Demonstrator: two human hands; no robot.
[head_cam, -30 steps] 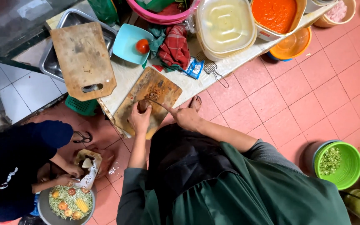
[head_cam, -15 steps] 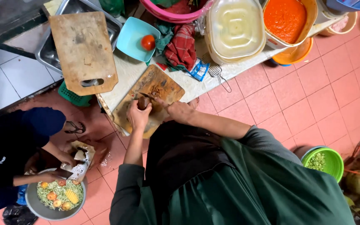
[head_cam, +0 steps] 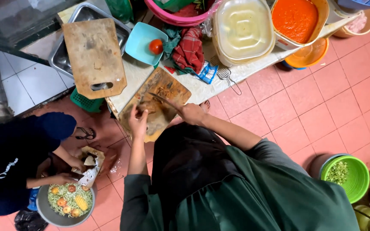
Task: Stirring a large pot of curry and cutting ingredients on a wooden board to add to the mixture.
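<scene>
Centre frame: left hand pressed flat on worn chopping board, steadying food too small to identify. Right hand closed around knife, blade angled over it. Beyond, upper centre: tomato waiting in blue dish.

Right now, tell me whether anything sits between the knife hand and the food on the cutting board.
Nothing visible does. The right hand holds the knife with its blade over the cutting board, and the left hand rests beside it on the board. The food itself is too small to make out.
</scene>
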